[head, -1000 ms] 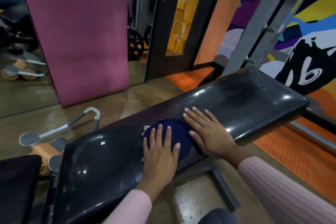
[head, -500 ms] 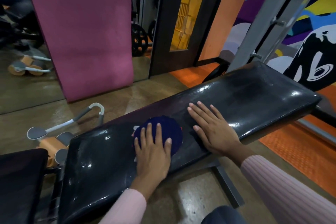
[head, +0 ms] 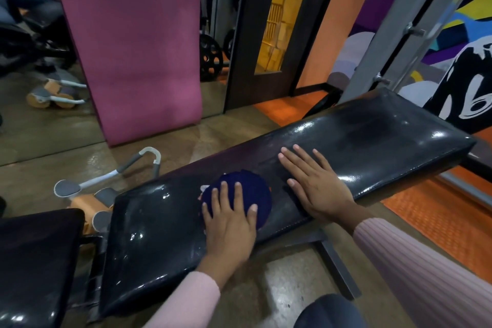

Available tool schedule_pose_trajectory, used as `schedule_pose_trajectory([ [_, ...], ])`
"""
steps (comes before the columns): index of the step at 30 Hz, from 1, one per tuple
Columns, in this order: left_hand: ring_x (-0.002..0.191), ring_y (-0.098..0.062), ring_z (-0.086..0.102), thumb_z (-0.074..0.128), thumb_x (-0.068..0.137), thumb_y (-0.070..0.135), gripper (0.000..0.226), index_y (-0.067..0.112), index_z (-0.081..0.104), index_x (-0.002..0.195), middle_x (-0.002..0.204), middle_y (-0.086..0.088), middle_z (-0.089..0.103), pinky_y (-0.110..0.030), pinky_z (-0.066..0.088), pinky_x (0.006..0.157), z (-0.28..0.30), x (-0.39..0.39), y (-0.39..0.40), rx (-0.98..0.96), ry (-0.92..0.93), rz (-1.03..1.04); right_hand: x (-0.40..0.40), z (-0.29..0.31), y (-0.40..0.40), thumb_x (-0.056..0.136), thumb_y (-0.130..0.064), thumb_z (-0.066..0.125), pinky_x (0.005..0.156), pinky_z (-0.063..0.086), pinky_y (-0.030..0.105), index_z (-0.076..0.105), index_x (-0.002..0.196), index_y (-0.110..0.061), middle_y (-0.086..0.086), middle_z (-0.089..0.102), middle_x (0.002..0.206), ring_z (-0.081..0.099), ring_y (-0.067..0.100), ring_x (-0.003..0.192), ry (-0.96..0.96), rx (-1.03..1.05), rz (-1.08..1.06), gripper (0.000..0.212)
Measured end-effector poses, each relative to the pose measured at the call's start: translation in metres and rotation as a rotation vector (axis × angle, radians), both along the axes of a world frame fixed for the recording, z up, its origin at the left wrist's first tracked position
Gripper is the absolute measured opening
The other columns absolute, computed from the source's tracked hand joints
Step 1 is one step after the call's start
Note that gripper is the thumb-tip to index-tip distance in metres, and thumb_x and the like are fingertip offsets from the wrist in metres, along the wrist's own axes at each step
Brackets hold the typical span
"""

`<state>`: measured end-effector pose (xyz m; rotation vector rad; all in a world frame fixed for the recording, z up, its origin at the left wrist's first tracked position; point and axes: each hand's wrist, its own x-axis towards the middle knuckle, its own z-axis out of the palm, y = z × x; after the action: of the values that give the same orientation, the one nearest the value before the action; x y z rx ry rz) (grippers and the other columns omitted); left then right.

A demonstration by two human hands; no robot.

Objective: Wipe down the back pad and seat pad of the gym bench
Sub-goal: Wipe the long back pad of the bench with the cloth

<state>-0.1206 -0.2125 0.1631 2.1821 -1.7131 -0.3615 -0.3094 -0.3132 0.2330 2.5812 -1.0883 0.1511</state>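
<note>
Both of my hands lie flat on the long back pad (head: 359, 138), a glossy black worktop running from near left to far right. My left hand (head: 231, 224) presses down on a dark blue cloth (head: 241, 192), fingers (head: 223, 194) straight and slightly spread over its near half; the cloth is bunched into a rounded wad at about the middle of the pad, toward its near edge. My right hand (head: 318, 184) rests just to the right of the cloth, palm down on bare vinyl, its fingers straight and spread, pointing to the far left, holding nothing.

Compared with a second ago, the cloth and my left hand have slid leftward along the pad. Back then my right hand touched the cloth's right edge; now a strip of black pad shows between them. My right hand has kept its place on the pad.

At the near left corner sits the seat pad (head: 34, 261), a separate black cushion set apart from the back pad by a narrow gap. On the floor beyond the bench lies an orange and grey ab roller (head: 87, 194) with a grey handle. A pink mat (head: 127, 42) stands upright against a mirror at the far side, and orange floor tiles (head: 436, 218) lie to the right.
</note>
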Motion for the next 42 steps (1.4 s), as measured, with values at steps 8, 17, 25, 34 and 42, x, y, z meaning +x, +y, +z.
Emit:
schedule_pose_trajectory([
  [8, 0.145, -0.030, -0.009, 0.003, 0.093, 0.050, 0.071, 0.009, 0.004, 0.151, 0.159, -0.013, -0.006, -0.050, -0.003, 0.116, 0.016, -0.039, -0.012, -0.070, 0.052, -0.154, -0.001, 0.001, 0.002, 0.101, -0.039, 0.016, 0.119, 0.009, 0.044, 0.018, 0.153, -0.018, -0.002, 0.017, 0.160, 0.004, 0.015, 0.149, 0.023, -0.003, -0.030, 0.056],
  [17, 0.145, -0.030, -0.010, 0.007, 0.095, 0.053, 0.070, 0.013, -0.005, 0.151, 0.159, -0.009, -0.009, -0.051, -0.005, 0.115, -0.005, -0.019, 0.016, -0.056, 0.027, -0.085, 0.002, 0.001, 0.002, 0.100, -0.039, 0.015, 0.119, 0.009, 0.044, 0.021, 0.152, -0.018, -0.002, 0.019, 0.159, 0.007, 0.016, 0.148, 0.068, -0.006, -0.027, 0.056],
  [25, 0.146, -0.025, -0.006, 0.014, 0.099, 0.050, 0.063, 0.019, -0.001, 0.152, 0.160, -0.003, -0.004, -0.048, -0.003, 0.116, 0.009, -0.017, -0.034, -0.031, 0.109, -0.043, 0.003, 0.003, 0.003, 0.100, -0.038, 0.018, 0.118, 0.011, 0.044, 0.024, 0.151, -0.017, 0.000, 0.023, 0.158, 0.009, 0.017, 0.148, 0.066, 0.000, -0.021, 0.056],
  [34, 0.145, -0.029, -0.010, -0.004, 0.090, 0.055, 0.072, 0.018, -0.005, 0.151, 0.160, -0.006, -0.008, -0.050, -0.007, 0.114, 0.002, -0.042, 0.013, -0.080, 0.029, -0.119, 0.001, 0.001, 0.002, 0.101, -0.039, 0.016, 0.119, 0.008, 0.044, 0.021, 0.152, -0.018, -0.002, 0.019, 0.159, 0.004, 0.015, 0.148, 0.070, -0.014, -0.022, 0.056],
  [42, 0.146, -0.024, -0.006, 0.016, 0.098, 0.052, 0.063, 0.022, 0.001, 0.152, 0.160, -0.001, -0.005, -0.050, -0.001, 0.116, -0.006, 0.022, -0.034, 0.038, 0.166, 0.058, 0.001, 0.002, 0.003, 0.101, -0.040, 0.015, 0.119, 0.009, 0.045, 0.020, 0.152, -0.022, -0.004, 0.017, 0.160, 0.003, 0.015, 0.148, 0.089, -0.029, -0.043, 0.055],
])
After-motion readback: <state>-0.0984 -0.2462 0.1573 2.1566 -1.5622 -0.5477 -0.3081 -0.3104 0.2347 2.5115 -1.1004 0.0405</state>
